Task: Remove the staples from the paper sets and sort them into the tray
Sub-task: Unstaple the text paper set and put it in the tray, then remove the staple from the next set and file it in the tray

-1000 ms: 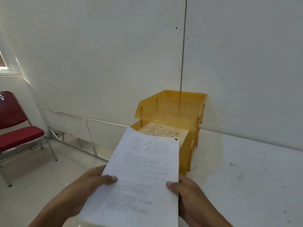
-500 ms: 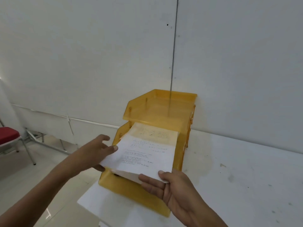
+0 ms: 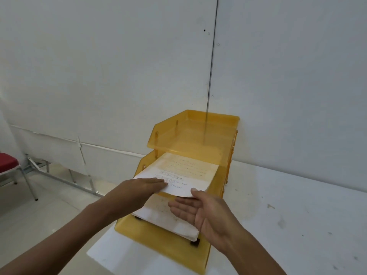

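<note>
Nearest the viewer, at the corner of the white bench, the front wall of the yellow tray stands just below both hands. Its lowest tier holds a stack of white sheets, which lies directly beneath the fingers. Two small dark things stick out from under that stack, too small to tell what they are.

The left hand lies palm down, its fingers straight and close together, pressing flat on the near left corner of the paper set. The right hand is turned palm up, its fingers straight and relaxed, reaching under the near edge of the paper set. Its thumb touches that edge from the right. Whether the right fingers touch the underside of the sheets cannot be told. Neither hand is curled round anything.

The paper set lies in the middle tier of the tray, printed side up. Its near edge juts past the tier's front and sags a little between the two hands. Beyond the fingers, its far part sits under the see-through top tier, whose back stands against the white wall.

Left of the left fingers and lower down are the pale floor, a metal frame along the wall's foot, and a red chair seat at the picture's edge.
</note>
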Tool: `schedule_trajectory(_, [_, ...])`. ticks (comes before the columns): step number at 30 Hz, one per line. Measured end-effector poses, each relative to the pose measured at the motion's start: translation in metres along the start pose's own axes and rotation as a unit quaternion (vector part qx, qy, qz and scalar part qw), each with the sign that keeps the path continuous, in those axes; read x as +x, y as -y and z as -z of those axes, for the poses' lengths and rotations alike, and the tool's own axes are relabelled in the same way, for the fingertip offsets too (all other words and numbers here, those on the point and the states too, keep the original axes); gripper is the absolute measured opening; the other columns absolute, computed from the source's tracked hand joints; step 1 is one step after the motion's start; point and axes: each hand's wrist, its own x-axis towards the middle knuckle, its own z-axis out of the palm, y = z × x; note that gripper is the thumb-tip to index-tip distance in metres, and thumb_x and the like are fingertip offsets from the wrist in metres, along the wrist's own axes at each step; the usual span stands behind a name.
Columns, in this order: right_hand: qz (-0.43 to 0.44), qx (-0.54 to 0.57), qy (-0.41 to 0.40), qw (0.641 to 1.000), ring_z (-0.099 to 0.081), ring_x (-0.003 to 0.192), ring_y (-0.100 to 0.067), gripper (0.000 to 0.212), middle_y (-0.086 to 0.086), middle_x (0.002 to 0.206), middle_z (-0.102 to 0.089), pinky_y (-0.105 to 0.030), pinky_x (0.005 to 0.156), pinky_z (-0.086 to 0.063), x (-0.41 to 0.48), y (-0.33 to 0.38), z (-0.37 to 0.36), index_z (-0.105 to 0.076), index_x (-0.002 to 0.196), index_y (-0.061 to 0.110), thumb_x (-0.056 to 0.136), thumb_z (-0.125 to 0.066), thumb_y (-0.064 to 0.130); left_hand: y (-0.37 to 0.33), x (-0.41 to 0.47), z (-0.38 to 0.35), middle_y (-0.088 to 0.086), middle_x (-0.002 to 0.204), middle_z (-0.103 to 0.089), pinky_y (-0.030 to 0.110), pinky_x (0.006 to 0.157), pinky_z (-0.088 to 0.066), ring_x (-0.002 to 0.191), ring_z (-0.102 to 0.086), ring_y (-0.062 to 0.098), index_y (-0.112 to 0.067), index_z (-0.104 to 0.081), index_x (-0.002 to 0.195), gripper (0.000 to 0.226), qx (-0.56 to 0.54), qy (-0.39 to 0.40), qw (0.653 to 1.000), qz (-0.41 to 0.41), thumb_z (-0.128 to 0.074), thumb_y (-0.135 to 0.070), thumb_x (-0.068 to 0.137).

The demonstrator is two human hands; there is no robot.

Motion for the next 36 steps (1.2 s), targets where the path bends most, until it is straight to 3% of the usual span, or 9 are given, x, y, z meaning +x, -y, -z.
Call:
schedule_trajectory(4, [0.004,-0.148,-0.013,0.989,-0.076,0.089,-0.038,0.019,-0.027,0.108,-0.071,-0.047,0.072,-0.064,-0.013,0.004,0.002,-0.054,0.120,0.001,0.105,-0.050,0.013,0.000,0.013,-0.008,-0.010,0.160,-0.042,0.036,0.111,-0.049,0.144,-0.047,0.015,-0.033,-0.041,0.154,0.048,-0.021,-0.018,1.000,0.011,-0.047,-0.019,0.108])
schedule_trajectory(6, [0.095,-0.336,-0.057,0.935,-0.074,0.092,-0.022,0.013,-0.012,0.109,-0.071,-0.037,0.076,-0.064,-0.010,-0.001,0.007,-0.058,0.115,0.014,0.105,-0.050,0.018,-0.001,0.020,-0.008,-0.009,0.159,-0.044,0.037,0.109,-0.051,0.143,-0.048,0.016,-0.032,-0.043,0.153,0.045,-0.023,-0.022,0.999,0.017,-0.044,-0.022,0.109])
schedule_trajectory(9, [0.293,-0.649,-0.064,0.699,-0.050,0.123,0.000,0.025,0.012,0.130,-0.056,-0.012,0.099,-0.045,0.003,-0.014,0.021,-0.056,0.128,0.027,0.106,-0.044,0.024,-0.003,0.027,-0.008,-0.009,0.159,-0.043,0.037,0.111,-0.048,0.144,-0.046,0.016,-0.031,-0.043,0.153,0.044,-0.022,-0.013,0.999,0.029,-0.041,-0.024,0.110])
schedule_trajectory(11, [0.321,-0.761,-0.068,0.560,-0.049,0.134,-0.012,0.033,0.007,0.136,-0.057,-0.023,0.106,-0.044,0.011,-0.024,0.025,-0.062,0.129,0.022,0.097,-0.062,0.029,-0.005,0.032,-0.007,-0.009,0.160,-0.043,0.036,0.110,-0.048,0.144,-0.047,0.016,-0.031,-0.043,0.153,0.044,-0.018,-0.011,0.999,0.032,-0.040,-0.024,0.110])
schedule_trajectory(14, [0.291,-0.835,-0.106,0.455,-0.070,0.112,-0.029,0.045,-0.006,0.114,-0.074,-0.044,0.092,-0.057,0.026,-0.031,0.023,-0.075,0.109,0.015,0.073,-0.084,0.041,-0.007,0.037,-0.006,-0.007,0.158,-0.046,0.036,0.110,-0.047,0.143,-0.049,0.018,-0.028,-0.046,0.151,0.042,-0.025,-0.012,0.999,0.034,-0.041,-0.023,0.109])
schedule_trajectory(19, [0.191,-0.863,-0.070,0.463,-0.014,0.154,-0.036,0.062,-0.016,0.164,-0.024,-0.052,0.125,-0.009,0.035,-0.026,0.023,-0.030,0.154,0.008,0.106,-0.036,0.047,-0.008,0.048,-0.007,-0.004,0.157,-0.048,0.036,0.115,-0.040,0.143,-0.048,0.018,-0.024,-0.049,0.149,0.041,-0.035,-0.010,0.998,0.046,-0.039,-0.023,0.110])
schedule_trajectory(26, [0.201,-0.843,-0.037,0.497,0.001,0.156,-0.033,0.063,-0.013,0.168,-0.013,-0.047,0.126,-0.001,0.033,-0.020,0.028,-0.022,0.157,0.011,0.106,-0.035,0.046,-0.011,0.048,-0.002,-0.006,0.157,-0.048,0.036,0.120,-0.031,0.145,-0.045,0.016,-0.024,-0.051,0.148,0.040,-0.038,-0.021,0.998,0.035,-0.041,-0.022,0.110])
schedule_trajectory(32, [0.378,-0.750,0.013,0.543,-0.037,0.147,-0.018,0.036,0.001,0.143,-0.058,-0.020,0.118,-0.020,-0.011,0.004,0.052,-0.057,0.136,0.020,0.105,-0.042,0.026,-0.049,0.036,0.013,-0.016,0.125,-0.072,0.028,0.094,-0.056,0.116,-0.068,0.007,-0.029,-0.070,0.124,0.027,-0.151,-0.134,0.979,-0.013,-0.057,-0.019,0.102])
schedule_trajectory(36, [0.455,-0.691,-0.047,0.559,-0.063,0.111,-0.013,0.026,0.004,0.110,-0.073,-0.026,0.093,-0.052,-0.036,0.038,0.096,-0.071,0.116,0.016,0.098,-0.052,0.014,-0.120,0.040,0.036,-0.024,0.106,-0.074,0.008,0.072,-0.049,0.098,-0.069,-0.004,-0.025,-0.074,0.113,0.022,-0.254,-0.207,0.941,-0.080,-0.062,-0.013,0.099])
